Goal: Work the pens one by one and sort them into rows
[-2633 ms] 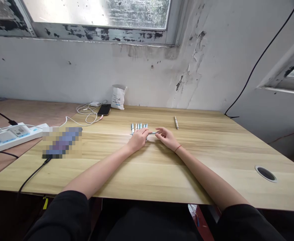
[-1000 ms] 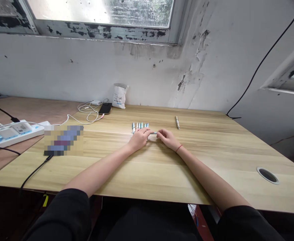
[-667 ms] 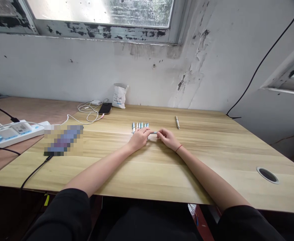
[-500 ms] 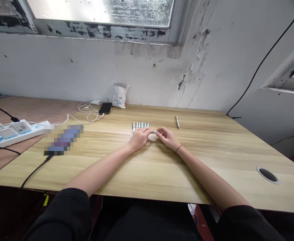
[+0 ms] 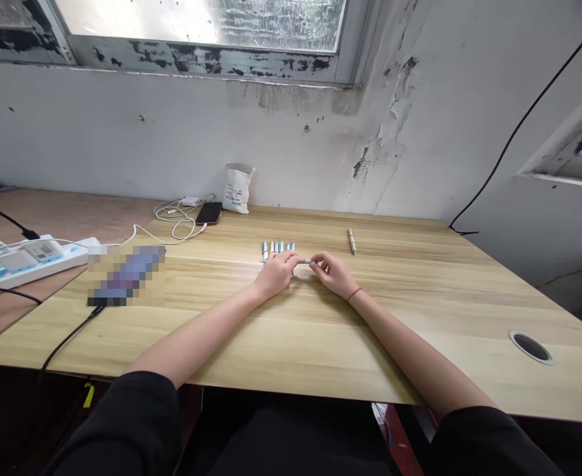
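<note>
A slim pen point(image 5: 307, 261) lies crosswise between my two hands above the desk. My left hand point(image 5: 276, 272) is closed on its left part, with the fingers pointing right. The fingertips of my right hand point(image 5: 332, 273) pinch its right end; a thin red string circles that wrist. Just behind my left hand, several pens point(image 5: 272, 247) in white, blue and green lie side by side in a row, their lower parts hidden by the hand. Farther back to the right, a single beige pen point(image 5: 352, 241) lies by itself on the desk.
The wooden desk point(image 5: 251, 350) meets a worn wall. At the back stand a white packet point(image 5: 238, 190) and a black phone point(image 5: 208, 213) with a white cable. To the left are a blurred-out device point(image 5: 127, 276) and a power strip point(image 5: 38, 264). A round cable hole point(image 5: 531, 347) sits at right.
Almost nothing differs. Both hands stay in the same place on the pen, and the view has shifted very slightly.
</note>
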The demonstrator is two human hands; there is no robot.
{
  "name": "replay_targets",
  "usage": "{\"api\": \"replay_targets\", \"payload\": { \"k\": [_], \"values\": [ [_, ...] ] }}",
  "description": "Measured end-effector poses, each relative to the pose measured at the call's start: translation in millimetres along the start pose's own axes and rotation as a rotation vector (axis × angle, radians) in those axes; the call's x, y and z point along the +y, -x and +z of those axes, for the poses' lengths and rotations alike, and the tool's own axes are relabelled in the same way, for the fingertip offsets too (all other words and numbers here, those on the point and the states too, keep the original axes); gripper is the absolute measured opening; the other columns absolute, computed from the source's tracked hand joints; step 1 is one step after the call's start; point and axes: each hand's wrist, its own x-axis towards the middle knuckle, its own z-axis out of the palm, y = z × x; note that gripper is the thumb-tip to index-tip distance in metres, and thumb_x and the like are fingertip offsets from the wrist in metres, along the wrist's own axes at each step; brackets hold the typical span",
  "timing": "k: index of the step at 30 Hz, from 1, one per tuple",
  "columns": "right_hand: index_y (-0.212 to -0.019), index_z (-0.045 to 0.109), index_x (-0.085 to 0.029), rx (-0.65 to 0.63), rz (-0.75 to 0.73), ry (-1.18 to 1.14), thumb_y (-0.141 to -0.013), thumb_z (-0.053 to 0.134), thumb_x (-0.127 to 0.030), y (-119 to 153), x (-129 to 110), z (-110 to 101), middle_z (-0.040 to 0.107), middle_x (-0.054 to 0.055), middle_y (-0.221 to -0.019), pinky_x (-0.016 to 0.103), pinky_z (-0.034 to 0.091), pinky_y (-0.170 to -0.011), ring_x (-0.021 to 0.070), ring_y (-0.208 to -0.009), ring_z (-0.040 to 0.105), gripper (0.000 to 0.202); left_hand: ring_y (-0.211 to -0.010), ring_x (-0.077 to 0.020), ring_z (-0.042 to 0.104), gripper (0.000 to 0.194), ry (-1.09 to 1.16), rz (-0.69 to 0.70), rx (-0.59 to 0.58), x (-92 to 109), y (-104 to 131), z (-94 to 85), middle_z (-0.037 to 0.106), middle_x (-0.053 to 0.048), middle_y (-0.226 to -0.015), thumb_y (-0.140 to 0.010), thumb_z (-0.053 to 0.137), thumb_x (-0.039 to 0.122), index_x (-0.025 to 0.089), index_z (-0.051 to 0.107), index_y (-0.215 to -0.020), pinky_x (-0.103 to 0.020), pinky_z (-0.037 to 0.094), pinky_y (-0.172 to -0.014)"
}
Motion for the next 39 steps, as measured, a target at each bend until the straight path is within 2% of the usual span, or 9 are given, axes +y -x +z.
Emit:
{"api": "replay_targets", "payload": {
  "k": [3, 6, 9, 12, 15, 20, 28, 35, 39],
  "values": [
    [-0.083, 0.059, -0.019, -0.024, -0.033, 0.087, -0.087, 0.044, -0.034, 0, 0, -1, 0.063, 0.002, -0.07, 0.023, 0.038, -0.057, 0.0121, -0.057, 0.051, 0.022, -0.103, -0.0173, 0.054, 0.032, -0.002, 0.002, -0.008, -1, 0, 1.0, 0.058, -0.005, -0.109, -0.086, 0.042, 0.009, 0.023, 0.056, -0.111, -0.031, 0.038, -0.082],
    [-0.072, 0.059, -0.018, -0.078, -0.026, 0.141, -0.09, 0.037, -0.033, 1, -1, -3, 0.06, 0.001, -0.062, 0.023, 0.036, -0.055, 0.0125, -0.055, 0.049, 0.032, -0.101, -0.0168, 0.055, 0.032, -0.01, 0.018, -0.004, -1, 1, 3.0, 0.059, -0.005, -0.109, -0.087, 0.041, 0.008, 0.023, 0.056, -0.11, -0.031, 0.037, -0.081],
    [-0.076, 0.061, -0.019, -0.087, -0.031, 0.148, -0.091, 0.038, -0.035, 0, -1, -5, 0.062, 0.002, -0.066, 0.023, 0.037, -0.056, 0.0127, -0.057, 0.052, 0.032, -0.101, -0.0167, 0.055, 0.03, -0.008, 0.033, 0.004, 0, 1, 3.5, 0.059, -0.004, -0.108, -0.087, 0.04, 0.009, 0.023, 0.056, -0.109, -0.031, 0.036, -0.081],
    [-0.087, 0.062, -0.019, -0.049, -0.113, 0.209, -0.088, 0.046, -0.037, -1, 0, -5, 0.065, 0.003, -0.075, 0.024, 0.039, -0.061, 0.014, -0.063, 0.055, 0.024, -0.1, -0.0161, 0.056, 0.029, 0.015, 0.034, 0.015, 0, -1, 0.8, 0.06, -0.004, -0.107, -0.089, 0.039, 0.012, 0.023, 0.056, -0.109, -0.031, 0.036, -0.082],
    [-0.084, 0.062, -0.02, 0.025, -0.178, 0.308, -0.09, 0.045, -0.034, -2, 1, -6, 0.066, 0.005, -0.075, 0.027, 0.039, -0.066, 0.0162, -0.068, 0.056, 0.023, -0.1, -0.0165, 0.056, 0.026, 0.02, 0.019, 0.051, -1, -3, -3.8, 0.061, -0.005, -0.109, -0.09, 0.04, 0.02, 0.022, 0.053, -0.113, -0.033, 0.035, -0.086],
    [-0.086, 0.061, -0.02, 0.131, -0.16, 0.318, -0.092, 0.041, -0.034, -2, 2, -8, 0.067, 0.006, -0.082, 0.027, 0.04, -0.066, 0.0176, -0.073, 0.058, 0.025, -0.096, -0.0199, 0.057, 0.024, -0.094, -0.06, 0.052, -12, -4, -7.3, 0.065, -0.005, -0.101, -0.091, 0.042, 0.03, 0.022, 0.056, -0.109, -0.039, 0.03, -0.088],
    [-0.087, 0.061, -0.018, -0.071, -0.171, 0.492, -0.092, 0.036, -0.032, -3, -7, -17, 0.062, 0.009, -0.079, 0.027, 0.034, -0.065, 0.018, -0.071, 0.053, 0.028, -0.09, -0.019, 0.058, 0.019, -0.161, -0.095, 0.01, -23, -3, -3.9, 0.066, -0.005, -0.094, -0.09, 0.045, 0.029, 0.024, 0.06, -0.1, -0.038, 0.028, -0.084],
    [-0.07, 0.054, -0.019, -0.149, 0.046, 0.125, -0.09, 0.034, -0.036, -1, -6, -12, 0.049, -0.001, -0.056, 0.023, 0.029, -0.051, 0.0121, -0.052, 0.04, 0.033, -0.089, -0.0205, 0.057, 0.02, -0.228, -0.066, 0.071, -17, -3, -11.9, 0.066, -0.005, -0.09, -0.092, 0.042, 0.03, 0.027, 0.061, -0.099, -0.044, 0.028, -0.088],
    [-0.067, 0.055, -0.018, -0.193, 0.023, 0.135, -0.088, 0.038, -0.036, -1, -12, -11, 0.049, -0.002, -0.055, 0.022, 0.028, -0.051, 0.0108, -0.051, 0.039, 0.033, -0.1, -0.0214, 0.055, 0.022, -0.221, -0.023, 0.108, -13, -4, -20.0, 0.065, -0.004, -0.097, -0.091, 0.043, 0.023, 0.031, 0.061, -0.102, -0.048, 0.024, -0.096]
  ]
}}
